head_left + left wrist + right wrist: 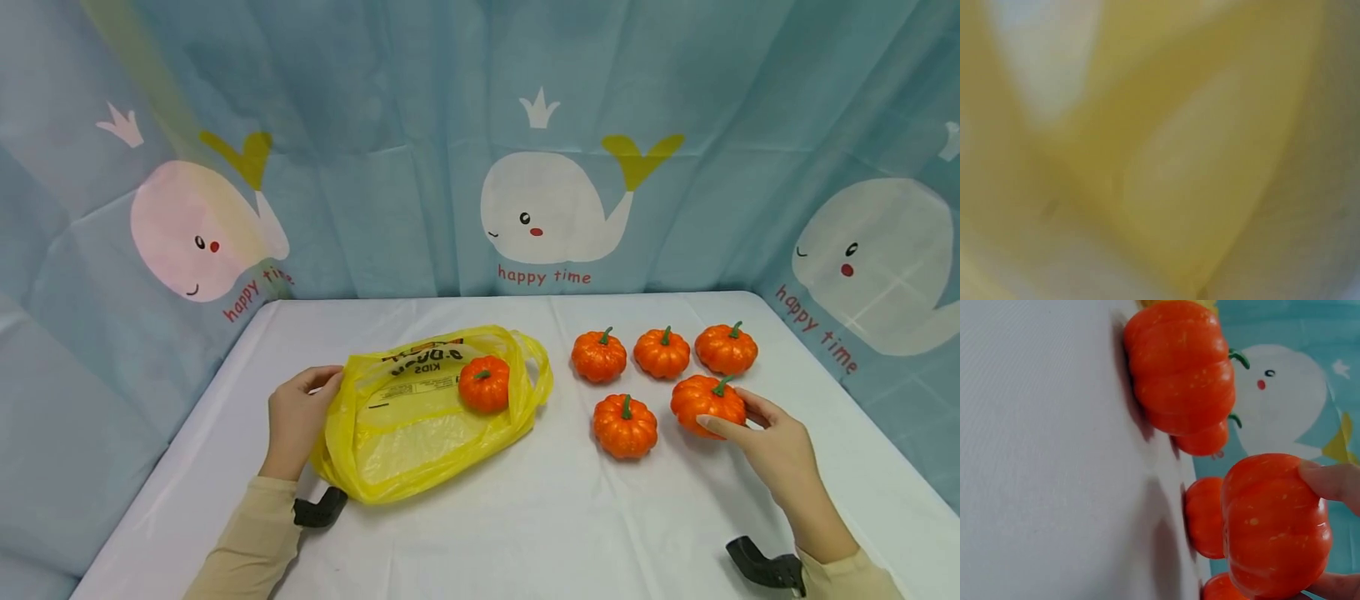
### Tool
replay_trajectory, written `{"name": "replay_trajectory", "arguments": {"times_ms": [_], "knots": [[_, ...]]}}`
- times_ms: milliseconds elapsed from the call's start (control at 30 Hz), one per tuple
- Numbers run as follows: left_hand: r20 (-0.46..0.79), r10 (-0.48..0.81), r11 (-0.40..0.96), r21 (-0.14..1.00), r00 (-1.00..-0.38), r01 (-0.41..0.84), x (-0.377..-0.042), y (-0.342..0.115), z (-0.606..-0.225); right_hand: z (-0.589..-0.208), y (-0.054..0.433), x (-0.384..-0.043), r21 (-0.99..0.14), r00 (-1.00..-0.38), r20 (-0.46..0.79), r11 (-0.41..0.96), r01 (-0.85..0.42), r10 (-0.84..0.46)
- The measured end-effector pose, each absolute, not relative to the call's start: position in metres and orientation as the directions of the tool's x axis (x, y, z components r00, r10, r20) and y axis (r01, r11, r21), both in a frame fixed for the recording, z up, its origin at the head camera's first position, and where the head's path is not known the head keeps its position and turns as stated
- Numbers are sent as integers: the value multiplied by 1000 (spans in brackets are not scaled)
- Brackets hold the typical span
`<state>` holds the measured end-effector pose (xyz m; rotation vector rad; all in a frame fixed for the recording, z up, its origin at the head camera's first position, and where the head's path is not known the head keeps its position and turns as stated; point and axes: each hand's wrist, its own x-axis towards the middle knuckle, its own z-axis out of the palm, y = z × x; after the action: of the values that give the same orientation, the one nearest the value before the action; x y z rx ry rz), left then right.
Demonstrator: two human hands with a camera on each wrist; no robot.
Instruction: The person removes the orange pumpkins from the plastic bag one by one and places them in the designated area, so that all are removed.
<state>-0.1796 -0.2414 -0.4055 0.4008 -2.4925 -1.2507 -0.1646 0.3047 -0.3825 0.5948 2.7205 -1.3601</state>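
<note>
My left hand [298, 417] pinches the left edge of a yellow plastic bag [420, 442], which lies open on its side. One small orange toy pumpkin [484, 384] rests in the bag near its handles. In the left wrist view the yellow plastic [1197, 162] fills the frame, blurred. My right hand [780, 450] holds another toy pumpkin [707, 406] between thumb and fingers. The right wrist view shows this held pumpkin [1275, 528] raised off the table, its shadow apart from it. Left of it stands a pumpkin [626, 427] on the table.
Behind the held pumpkin, three more pumpkins stand in a row: left [598, 356], middle [662, 352] and right [726, 348]. A white cloth covers the table [525, 533]. Blue curtains [390, 225] with whale prints hang at the back and sides. Black wrist mounts [321, 508] sit at both sleeves.
</note>
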Motion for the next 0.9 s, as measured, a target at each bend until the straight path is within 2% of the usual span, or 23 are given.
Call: {"name": "replay_trajectory", "arguments": {"times_ms": [233, 900], "knots": [[153, -395, 570, 814, -906, -111, -180, -240, -403, -388, 310, -170, -737, -915, -238, 554, 389, 326], [160, -388, 577, 810, -907, -104, -180, -241, -404, -399, 315, -171, -725, -921, -246, 573, 381, 301]]}}
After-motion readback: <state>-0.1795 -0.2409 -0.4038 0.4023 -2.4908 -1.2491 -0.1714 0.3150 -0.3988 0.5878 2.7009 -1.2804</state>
